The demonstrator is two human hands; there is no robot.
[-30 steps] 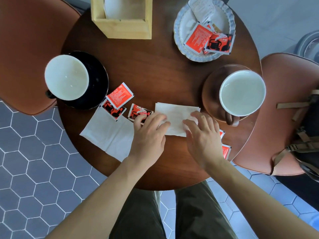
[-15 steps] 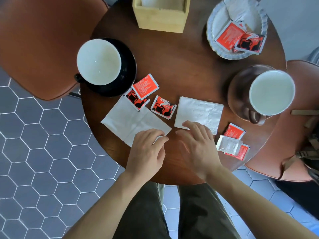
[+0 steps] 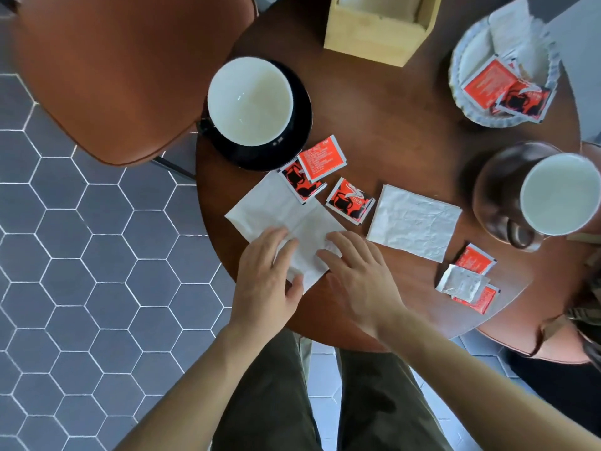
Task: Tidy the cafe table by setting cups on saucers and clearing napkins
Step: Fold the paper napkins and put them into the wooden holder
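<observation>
A large white napkin (image 3: 276, 209) lies unfolded at the near left of the round wooden table (image 3: 406, 131). My left hand (image 3: 263, 281) and my right hand (image 3: 361, 281) both rest flat on its near corner, fingers spread. A smaller folded napkin (image 3: 414, 222) lies flat to the right, untouched. A white-lined cup (image 3: 250, 102) stands on a black saucer (image 3: 299, 131) at the left. Another cup (image 3: 559, 195) sits on a brown saucer (image 3: 494, 190) at the right.
Red sachets (image 3: 322, 161) lie between the napkins, and more sachets (image 3: 471, 278) lie at the near right. A white plate (image 3: 471, 53) with sachets and a wooden napkin box (image 3: 374, 37) stand at the back. Brown chairs (image 3: 113, 76) flank the table.
Both hands left the small folded napkin and moved left onto the near corner of the large unfolded napkin. The camera view shifted left.
</observation>
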